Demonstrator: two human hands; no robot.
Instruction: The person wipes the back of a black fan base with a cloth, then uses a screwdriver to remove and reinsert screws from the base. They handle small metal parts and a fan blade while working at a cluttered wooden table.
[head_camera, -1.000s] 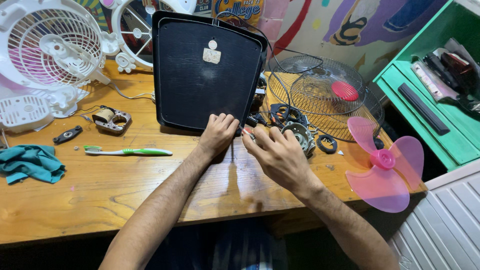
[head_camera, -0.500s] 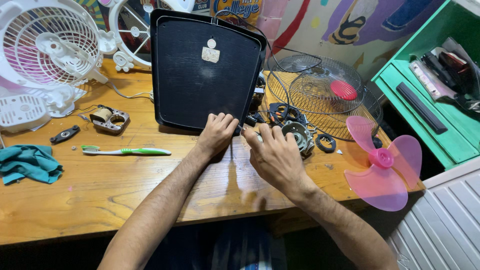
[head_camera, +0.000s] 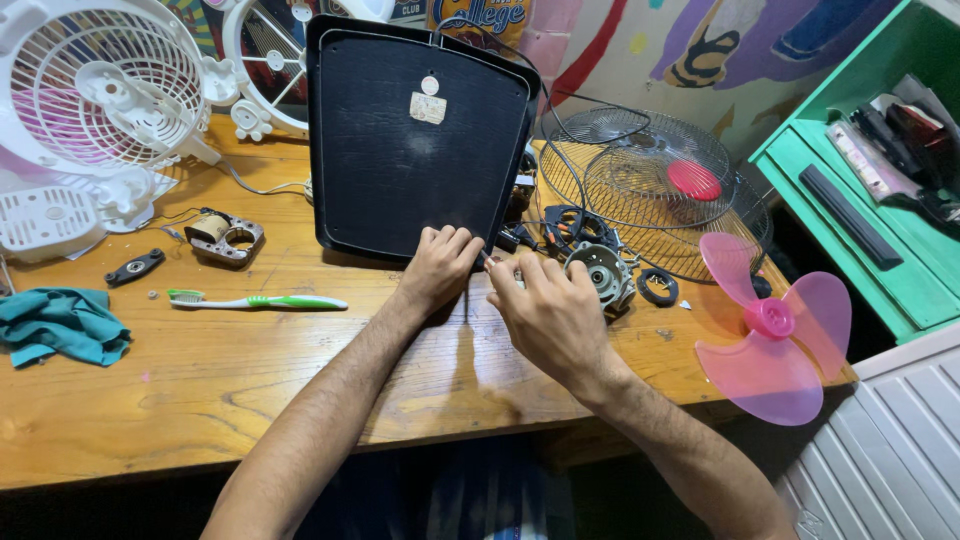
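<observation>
Head view: the left hand (head_camera: 440, 268) grips the lower right corner of the flat black plastic fan base (head_camera: 415, 140), which lies on the wooden table (head_camera: 200, 380). The right hand (head_camera: 548, 318), fingers curled, pinches a small part just beside that corner; the part is too small to tell.

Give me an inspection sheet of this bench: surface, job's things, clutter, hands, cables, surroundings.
Surface: wooden table, worn, crowded along the back.
Job's things: black panel tilted up at its lower edge; small motor beside it.
Clutter: toothbrush, teal cloth, pink fan blade, wire fan guards, white fan.
Hands: left hand on the panel's lower corner; right hand close beside it, fingers curled; what it grips is hidden.
Cables: thin wires trail behind the panel.
Surroundings: green shelf, painted wall.
</observation>
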